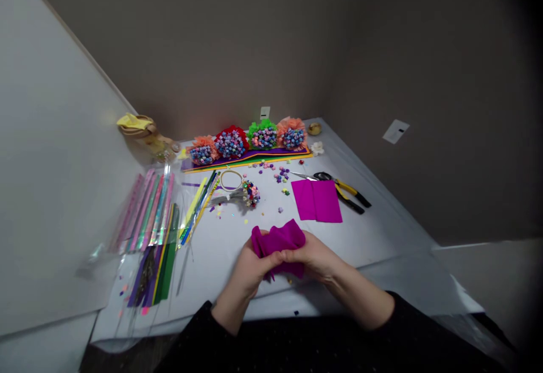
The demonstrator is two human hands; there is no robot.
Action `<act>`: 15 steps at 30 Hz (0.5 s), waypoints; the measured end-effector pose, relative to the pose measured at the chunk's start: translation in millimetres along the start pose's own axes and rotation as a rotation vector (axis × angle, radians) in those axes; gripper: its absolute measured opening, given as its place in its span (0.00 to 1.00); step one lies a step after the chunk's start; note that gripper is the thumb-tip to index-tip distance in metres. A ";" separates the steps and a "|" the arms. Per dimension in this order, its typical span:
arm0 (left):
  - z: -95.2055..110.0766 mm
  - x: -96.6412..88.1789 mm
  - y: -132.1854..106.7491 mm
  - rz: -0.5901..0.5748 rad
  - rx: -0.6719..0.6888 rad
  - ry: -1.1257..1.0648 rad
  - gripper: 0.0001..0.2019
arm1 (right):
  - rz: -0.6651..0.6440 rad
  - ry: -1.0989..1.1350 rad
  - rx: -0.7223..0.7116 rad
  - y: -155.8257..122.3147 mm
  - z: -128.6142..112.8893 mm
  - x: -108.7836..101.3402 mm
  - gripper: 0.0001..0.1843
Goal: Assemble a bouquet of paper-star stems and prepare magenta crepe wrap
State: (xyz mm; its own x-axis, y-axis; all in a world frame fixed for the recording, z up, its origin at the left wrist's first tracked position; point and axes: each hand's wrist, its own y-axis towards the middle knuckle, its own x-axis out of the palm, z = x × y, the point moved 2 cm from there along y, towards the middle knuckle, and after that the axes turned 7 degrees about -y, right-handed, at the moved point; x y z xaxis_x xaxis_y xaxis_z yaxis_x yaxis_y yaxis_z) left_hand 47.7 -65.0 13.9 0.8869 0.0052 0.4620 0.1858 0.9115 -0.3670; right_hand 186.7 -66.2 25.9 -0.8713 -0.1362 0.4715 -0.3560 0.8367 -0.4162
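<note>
A piece of magenta crepe paper (280, 239) is held between both hands above the near part of the table, its top edge ruffled and curled. My left hand (253, 262) grips its left side, thumb across the front. On the right side, my right hand (313, 254) pinches it, and the two thumb tips meet at the middle. Fingers behind the paper are hidden. Beyond my right hand lie flat magenta paper pieces (327, 201). A bunch of tiny colourful paper stars on stems (251, 193) rests farther back, beside a ring of cord or tape (231, 180).
Scissors (305, 176) and yellow-handled pliers (350, 192) lie at the right. Several star bouquets wrapped in ruffled paper (231, 142) line the back on coloured sheets. Packs of paper strips (146, 206) cover the left, near a wooden figure-like holder (150, 135). Loose stars (281, 175) are scattered mid-table.
</note>
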 end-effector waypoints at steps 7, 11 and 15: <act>4.2 -14.5 5.3 0.111 -0.018 -0.072 0.24 | 0.192 -0.071 -0.056 6.0 2.3 -16.7 0.23; 2.3 -17.7 8.3 0.137 -0.006 -0.162 0.23 | 0.263 -0.089 -0.099 7.5 0.3 -16.2 0.18; 0.1 -11.8 7.8 0.114 0.012 -0.206 0.21 | 0.117 -0.046 -0.126 5.5 -0.1 -7.5 0.25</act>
State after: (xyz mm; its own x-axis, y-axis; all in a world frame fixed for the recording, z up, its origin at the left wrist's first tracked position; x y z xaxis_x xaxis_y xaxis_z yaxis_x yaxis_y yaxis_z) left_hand 38.6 -57.9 5.7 0.7966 0.1908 0.5735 0.0835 0.9050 -0.4171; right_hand 191.3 -60.5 20.1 -0.9201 -0.0555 0.3878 -0.2082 0.9078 -0.3640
